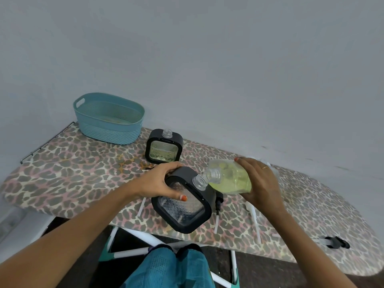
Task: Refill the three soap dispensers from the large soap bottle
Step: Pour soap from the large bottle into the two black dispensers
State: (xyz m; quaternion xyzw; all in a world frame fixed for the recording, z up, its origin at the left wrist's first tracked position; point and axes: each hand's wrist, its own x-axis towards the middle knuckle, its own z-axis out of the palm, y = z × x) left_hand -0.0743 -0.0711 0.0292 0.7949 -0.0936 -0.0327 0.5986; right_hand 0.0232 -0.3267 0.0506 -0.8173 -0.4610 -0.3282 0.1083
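Observation:
My left hand [161, 182] grips a black square dispenser [184, 206] with a clear, empty-looking window, tilted above the board's front edge. Its open clear neck [199, 181] points up and right. My right hand [258, 183] holds the large clear soap bottle [230, 176] tipped on its side, with yellow-green soap inside. The bottle's open mouth [212, 175] touches the dispenser's neck. A second black dispenser [164, 146] stands upright behind, uncapped, with greenish soap in its lower part. A third dispenser is not visible.
The leopard-print ironing board [72, 175] carries a teal basket [109, 118] at the back left. Loose pump heads with white tubes lie near the front: a black one [218, 206], a white one [252, 215], another black one [336, 243] at right. A wall stands behind.

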